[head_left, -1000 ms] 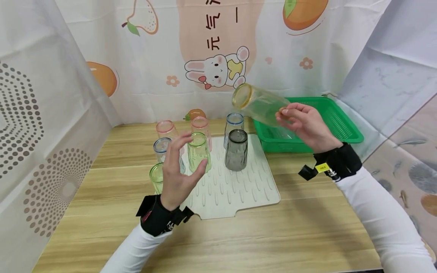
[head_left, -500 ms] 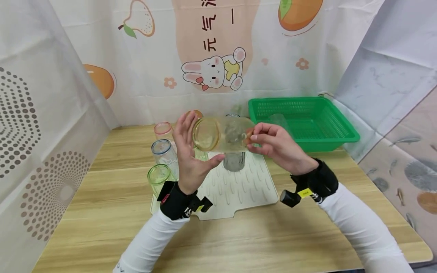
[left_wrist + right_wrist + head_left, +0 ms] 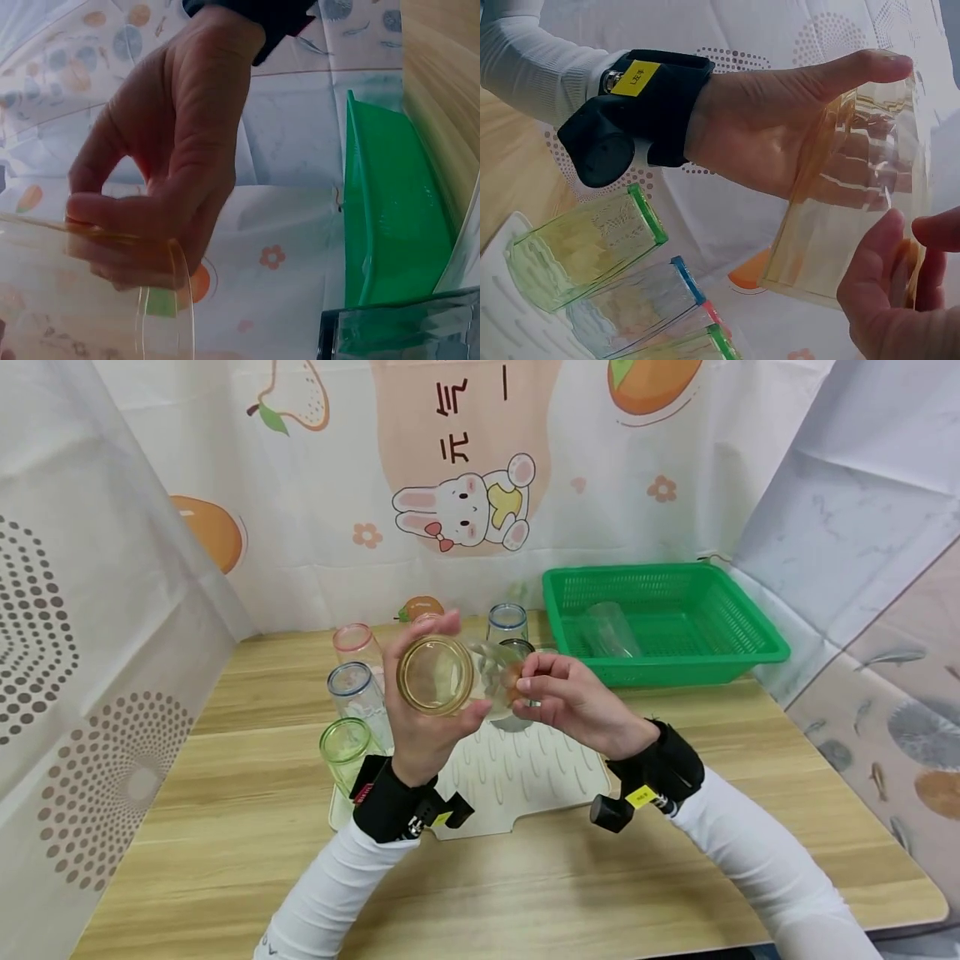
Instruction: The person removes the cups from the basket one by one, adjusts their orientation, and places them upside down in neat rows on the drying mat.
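Observation:
A yellow-tinted glass [image 3: 435, 677] is held up sideways over a white ridged draining mat [image 3: 555, 781], its thick base facing left in the head view. My left hand [image 3: 416, 731] grips the base end, with the thumb below and the fingers around the back. At the other end, my right hand [image 3: 577, 706] pinches the rim between thumb and fingers. The left wrist view shows that pinch on the thin rim of the glass [image 3: 75, 307]. In the right wrist view, the left hand's fingers [image 3: 855, 161] show through the wall of the glass.
Upside-down glasses stand on the mat: pink [image 3: 356, 643], blue-rimmed [image 3: 362, 697] and green [image 3: 348, 750] at left, another blue-rimmed one [image 3: 507, 622] behind. A grey glass is mostly hidden. The green basket [image 3: 675, 672] at back right holds a clear glass [image 3: 611, 631].
The right hand has carried the yellow glass left and down from near the basket. The left hand has risen from beside the green glasses and now grips the yellow glass's base.

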Demonstrator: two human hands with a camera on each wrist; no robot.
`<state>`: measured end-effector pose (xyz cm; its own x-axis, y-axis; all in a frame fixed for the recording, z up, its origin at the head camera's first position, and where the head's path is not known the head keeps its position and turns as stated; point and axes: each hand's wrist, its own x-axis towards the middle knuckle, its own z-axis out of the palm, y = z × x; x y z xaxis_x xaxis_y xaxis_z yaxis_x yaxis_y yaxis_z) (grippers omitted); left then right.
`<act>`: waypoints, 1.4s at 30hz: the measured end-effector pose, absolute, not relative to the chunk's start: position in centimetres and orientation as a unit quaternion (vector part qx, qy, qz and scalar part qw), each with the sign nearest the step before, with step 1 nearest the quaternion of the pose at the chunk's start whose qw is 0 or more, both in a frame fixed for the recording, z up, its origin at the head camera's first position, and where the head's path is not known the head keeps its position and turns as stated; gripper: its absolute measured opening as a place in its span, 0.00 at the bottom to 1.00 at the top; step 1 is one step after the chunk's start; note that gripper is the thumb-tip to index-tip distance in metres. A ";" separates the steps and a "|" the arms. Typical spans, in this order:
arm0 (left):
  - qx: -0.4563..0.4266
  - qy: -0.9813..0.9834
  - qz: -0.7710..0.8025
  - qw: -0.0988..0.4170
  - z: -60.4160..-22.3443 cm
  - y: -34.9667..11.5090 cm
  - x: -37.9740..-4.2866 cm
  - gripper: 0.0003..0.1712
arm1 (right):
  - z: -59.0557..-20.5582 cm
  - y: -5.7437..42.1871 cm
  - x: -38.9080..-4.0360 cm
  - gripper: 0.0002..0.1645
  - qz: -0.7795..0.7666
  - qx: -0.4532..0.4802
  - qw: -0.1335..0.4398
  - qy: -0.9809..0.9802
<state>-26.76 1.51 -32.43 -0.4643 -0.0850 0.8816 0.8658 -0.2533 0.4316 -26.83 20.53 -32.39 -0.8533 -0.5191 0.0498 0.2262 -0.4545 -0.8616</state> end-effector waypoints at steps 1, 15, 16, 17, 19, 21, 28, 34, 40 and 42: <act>-0.385 -0.509 -0.683 0.355 -32.4 1.6 -26.7 0.44 | -32.4 20.6 -26.8 0.04 -0.839 -0.154 0.223 0.472; -0.362 -0.526 -0.671 0.377 -31.6 1.2 -26.1 0.41 | -34.0 22.4 -27.5 0.11 -0.835 -0.139 0.225 0.482; -0.362 -0.524 -0.673 0.376 -31.6 1.1 -26.1 0.41 | -34.2 22.9 -27.6 0.12 -0.839 -0.135 0.222 0.479; -0.357 -0.528 -0.673 0.376 -31.8 1.0 -26.0 0.42 | -34.4 23.4 -27.7 0.12 -0.843 -0.133 0.218 0.474; -0.343 -0.542 -0.669 0.376 -32.2 0.8 -25.9 0.42 | -34.6 24.6 -27.9 0.13 -0.857 -0.133 0.210 0.452; -0.325 -0.564 -0.661 0.374 -32.9 0.5 -25.8 0.43 | -34.6 25.8 -28.1 0.14 -0.872 -0.135 0.199 0.426; -0.271 -0.626 -0.649 0.336 -36.0 -0.4 -25.8 0.42 | -34.2 28.7 -28.1 0.15 -0.901 -0.144 0.171 0.372; -0.233 -0.664 -0.647 0.292 -39.1 -0.9 -25.7 0.40 | -34.1 29.7 -27.9 0.13 -0.916 -0.131 0.146 0.350; -0.171 -0.717 -0.627 0.251 -41.0 -1.2 -25.2 0.39 | -34.3 30.1 -27.8 0.13 -0.920 -0.120 0.143 0.345; -0.152 -0.728 -0.625 0.236 -40.8 -1.2 -24.7 0.38 | -34.3 30.2 -27.7 0.13 -0.920 -0.119 0.146 0.343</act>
